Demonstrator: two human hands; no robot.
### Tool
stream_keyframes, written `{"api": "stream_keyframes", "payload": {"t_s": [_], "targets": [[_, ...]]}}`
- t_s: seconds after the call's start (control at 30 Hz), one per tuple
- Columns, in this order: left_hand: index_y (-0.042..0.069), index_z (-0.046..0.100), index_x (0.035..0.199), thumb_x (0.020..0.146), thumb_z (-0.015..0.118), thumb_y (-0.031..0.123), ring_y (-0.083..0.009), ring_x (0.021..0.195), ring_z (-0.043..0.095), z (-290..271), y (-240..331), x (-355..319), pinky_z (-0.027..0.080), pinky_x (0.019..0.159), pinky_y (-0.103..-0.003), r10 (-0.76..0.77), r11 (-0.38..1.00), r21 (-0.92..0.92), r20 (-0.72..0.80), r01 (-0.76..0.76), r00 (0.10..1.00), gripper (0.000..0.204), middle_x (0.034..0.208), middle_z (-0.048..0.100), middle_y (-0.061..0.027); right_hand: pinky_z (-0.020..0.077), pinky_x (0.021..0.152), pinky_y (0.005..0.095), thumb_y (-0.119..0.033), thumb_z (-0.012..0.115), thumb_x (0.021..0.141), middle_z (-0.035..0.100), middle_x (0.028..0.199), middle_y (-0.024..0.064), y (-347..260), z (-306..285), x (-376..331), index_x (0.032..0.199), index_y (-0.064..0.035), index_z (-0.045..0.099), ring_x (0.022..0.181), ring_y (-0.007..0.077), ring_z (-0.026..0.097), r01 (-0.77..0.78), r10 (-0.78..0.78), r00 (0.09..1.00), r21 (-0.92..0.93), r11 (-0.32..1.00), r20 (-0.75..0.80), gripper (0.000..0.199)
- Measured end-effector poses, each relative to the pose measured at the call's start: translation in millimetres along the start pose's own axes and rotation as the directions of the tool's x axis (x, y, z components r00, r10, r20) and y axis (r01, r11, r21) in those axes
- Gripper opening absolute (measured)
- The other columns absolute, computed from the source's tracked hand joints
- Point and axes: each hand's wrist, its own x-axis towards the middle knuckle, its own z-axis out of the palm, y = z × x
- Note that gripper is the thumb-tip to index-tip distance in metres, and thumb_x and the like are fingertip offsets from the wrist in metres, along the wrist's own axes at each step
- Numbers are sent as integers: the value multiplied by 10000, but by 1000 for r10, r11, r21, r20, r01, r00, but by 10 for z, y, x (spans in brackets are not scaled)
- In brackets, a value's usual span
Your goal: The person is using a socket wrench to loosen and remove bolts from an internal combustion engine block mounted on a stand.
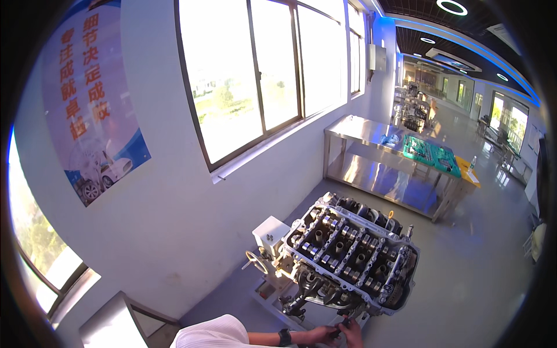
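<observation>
An engine point(348, 249) with its top cover off stands in front of me on a stand. Its camshafts and several round tubes are exposed inside the metal frame. Just off its near lower edge, my left hand point(322, 335), with a dark watch on the wrist, meets my right hand point(351, 334). The fingers of both hands are closed around something small and dark between them, too small to make out. The lower parts of both hands are cut off by the picture's edge.
A handwheel point(255, 263) and a light grey box point(271, 233) sit on the engine stand's left side. Beyond is a steel workbench point(365, 132) with a green tool case point(430, 154) and a bottle point(472, 163). A metal cabinet point(113, 325) stands at lower left.
</observation>
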Motion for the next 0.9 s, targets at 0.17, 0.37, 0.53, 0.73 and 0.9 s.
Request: {"api": "stream_keyframes", "payload": {"t_s": [0.17, 0.37, 0.53, 0.73, 0.9], "targets": [[-8, 412, 1244, 833, 679, 297, -169, 826, 638, -14, -34, -49, 531, 728, -272, -33, 999, -15, 6, 33, 999, 577, 984, 598, -66, 481, 778, 298, -189, 690, 802, 630, 979, 144, 234, -44, 265, 1070, 18, 537, 932, 185, 606, -93, 59, 993, -377, 921, -100, 372], [13, 415, 1259, 873, 608, 361, -187, 841, 642, -6, -64, -189, 536, 711, -287, -64, 998, -29, 28, 64, 998, 554, 1063, 610, -99, 486, 803, 319, -123, 645, 829, 649, 929, 164, 96, 6, 36, 1188, 14, 481, 887, 224, 636, -95, 103, 995, 488, 868, 10, 418], [7, 433, 1255, 863, 614, 393, -185, 756, 645, 50, -71, -175, 528, 676, -276, -4, 980, -197, 67, 17, 998, 579, 996, 625, -107, 487, 765, 298, -146, 772, 711, 632, 913, 108, 81, 55, 24, 1104, 33, 531, 837, 173, 611, -64, 98, 985, 225, 972, -140, 495], [-4, 449, 1219, 883, 617, 249, -138, 755, 608, 41, 406, 219, 524, 684, -298, 76, 987, 144, -50, -68, 996, 454, 954, 593, -65, 492, 783, 324, -215, 684, 813, 632, 982, 124, 345, -315, 737, 1224, -1, 470, 935, 195, 610, 20, -39, 990, -137, 990, -135, 510], [5, 449, 1185, 929, 538, 252, -161, 765, 623, -14, 235, 644, 525, 700, -295, -27, 997, -66, 54, 30, 998, 366, 945, 578, -70, 487, 774, 297, -131, 641, 847, 634, 985, 105, 320, -552, 660, 1286, -68, 447, 892, 185, 613, -77, 78, 997, 371, 925, 11, 484]]}}
